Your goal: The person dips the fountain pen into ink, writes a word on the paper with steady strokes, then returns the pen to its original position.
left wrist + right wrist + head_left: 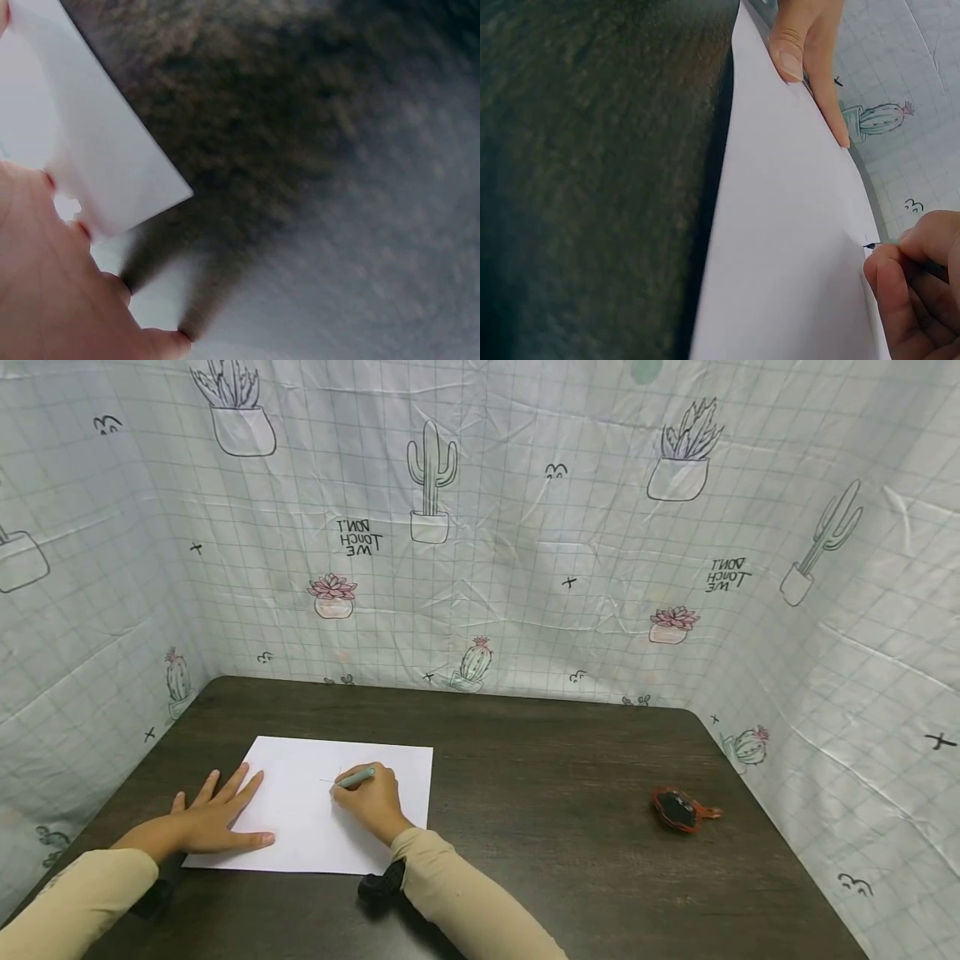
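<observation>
A white sheet of paper (300,827) lies on the dark table, with a few thin lines near its middle. My left hand (213,822) rests on the sheet's left side, fingers spread and straight; in the left wrist view the same hand (52,277) shows beside a paper corner. The right hand (371,802) pinches a green pen (356,777) over the middle of the sheet. Seen from the right wrist, the pen's dark tip (870,246) is right at the paper surface, by a short line. Curled fingers of the right hand (915,289) hide most of the pen.
On the right side of the dark table (540,810) lies a small black thing with an orange-red edge (678,810). A pale grid-patterned cloth (510,543) with printed cacti hangs behind the table and along both sides.
</observation>
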Demonstrator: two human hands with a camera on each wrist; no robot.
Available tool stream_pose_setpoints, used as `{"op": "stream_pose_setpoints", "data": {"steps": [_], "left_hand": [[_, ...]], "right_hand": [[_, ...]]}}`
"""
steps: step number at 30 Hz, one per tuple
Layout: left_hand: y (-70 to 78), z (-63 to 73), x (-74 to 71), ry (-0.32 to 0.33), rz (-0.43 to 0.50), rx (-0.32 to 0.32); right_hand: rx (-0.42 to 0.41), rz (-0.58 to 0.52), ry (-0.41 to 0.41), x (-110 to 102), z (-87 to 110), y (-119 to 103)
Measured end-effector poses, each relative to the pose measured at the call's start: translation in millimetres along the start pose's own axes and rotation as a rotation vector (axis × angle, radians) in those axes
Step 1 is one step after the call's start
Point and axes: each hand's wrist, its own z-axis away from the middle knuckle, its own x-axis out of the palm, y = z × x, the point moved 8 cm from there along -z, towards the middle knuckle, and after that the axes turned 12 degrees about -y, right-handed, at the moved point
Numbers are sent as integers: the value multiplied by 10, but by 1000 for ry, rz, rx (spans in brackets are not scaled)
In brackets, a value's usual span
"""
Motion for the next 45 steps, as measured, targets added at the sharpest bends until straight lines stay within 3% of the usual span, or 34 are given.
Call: {"op": "stream_pose_setpoints", "data": {"steps": [9,15,20,25,30,39,45], "left_hand": [[182,138,-83,-47,3,-3],[206,189,-98,-50,-9,-8],[250,196,-105,17,-21,22],[407,158,-102,102,-60,75],[533,113,-50,100,-67,114],[406,-41,24,99,-85,120],[375,-66,35,103,-86,117]], "right_hand": [[-13,-1,-13,42,22,-15],[-7,-3,-18,80,24,-11],[-20,5,-21,90,23,-29],[-29,19,-16,82,28,-36],[-39,30,-6,69,35,-43],[-61,77,15,50,53,-65],[-89,56,-4,96,78,-79]]}}
